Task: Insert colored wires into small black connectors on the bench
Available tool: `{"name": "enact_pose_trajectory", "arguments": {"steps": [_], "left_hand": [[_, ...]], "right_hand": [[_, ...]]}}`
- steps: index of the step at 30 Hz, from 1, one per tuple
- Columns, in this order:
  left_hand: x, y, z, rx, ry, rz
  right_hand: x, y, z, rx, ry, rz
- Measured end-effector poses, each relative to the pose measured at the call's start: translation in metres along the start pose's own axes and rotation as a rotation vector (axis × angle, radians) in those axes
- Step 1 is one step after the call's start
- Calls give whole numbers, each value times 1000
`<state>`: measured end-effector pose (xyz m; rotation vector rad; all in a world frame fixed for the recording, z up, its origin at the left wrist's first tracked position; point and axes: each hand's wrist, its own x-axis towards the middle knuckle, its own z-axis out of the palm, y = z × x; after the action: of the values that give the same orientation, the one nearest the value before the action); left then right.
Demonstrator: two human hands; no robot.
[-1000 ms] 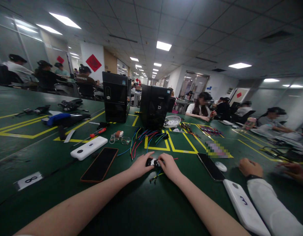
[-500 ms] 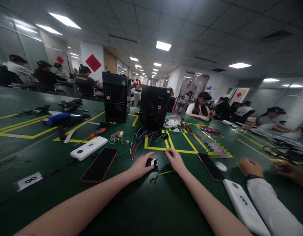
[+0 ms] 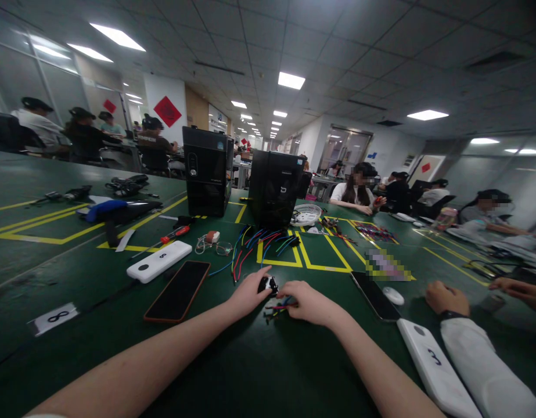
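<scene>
My left hand (image 3: 248, 294) rests on the green table (image 3: 259, 371) and grips a small black connector block (image 3: 268, 284) at its right side. My right hand (image 3: 306, 302) lies just right of the block, fingers pinched on the coloured wires (image 3: 280, 306) that trail from it. More loose wires (image 3: 254, 247) in blue, red and green fan out beyond both hands.
A black phone (image 3: 177, 291) and a white pack marked 8 (image 3: 158, 262) lie left of my hands. Two black computer towers (image 3: 207, 171) (image 3: 274, 187) stand behind. Another phone (image 3: 374, 295), a white pack marked 3 (image 3: 437, 364) and a neighbour's hand (image 3: 446, 298) are on the right.
My right hand reached out to the far wires, then came back beside the block and closed on the wires there. My left hand stayed on the block.
</scene>
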<state>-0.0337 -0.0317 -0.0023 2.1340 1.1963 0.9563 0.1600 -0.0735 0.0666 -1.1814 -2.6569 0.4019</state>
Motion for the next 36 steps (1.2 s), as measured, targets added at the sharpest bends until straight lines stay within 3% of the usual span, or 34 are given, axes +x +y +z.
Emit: {"name": "enact_pose_trajectory", "arguments": {"steps": [10, 13, 16, 19, 22, 27, 30, 33, 36], "left_hand": [[1, -3, 3, 1, 4, 25], [1, -5, 3, 0, 12, 44], [2, -7, 2, 43, 91, 54], [2, -9, 2, 80, 158, 12], [1, -8, 1, 39, 103, -2], [-3, 2, 0, -87, -15, 124], [-5, 7, -1, -138, -5, 145], [-5, 9, -3, -113, 6, 128], [-6, 10, -5, -90, -15, 109]], "right_hand": [[6, -12, 18, -298, -41, 33], [6, -14, 21, -258, -19, 15], [7, -14, 19, -155, 32, 41], [10, -11, 17, -73, 157, 124], [12, -5, 19, -5, 246, 186], [12, 9, 28, -141, 211, 330], [13, 16, 29, -193, 165, 402], [14, 26, 22, -239, 184, 512], [8, 49, 6, -316, 209, 720]]}}
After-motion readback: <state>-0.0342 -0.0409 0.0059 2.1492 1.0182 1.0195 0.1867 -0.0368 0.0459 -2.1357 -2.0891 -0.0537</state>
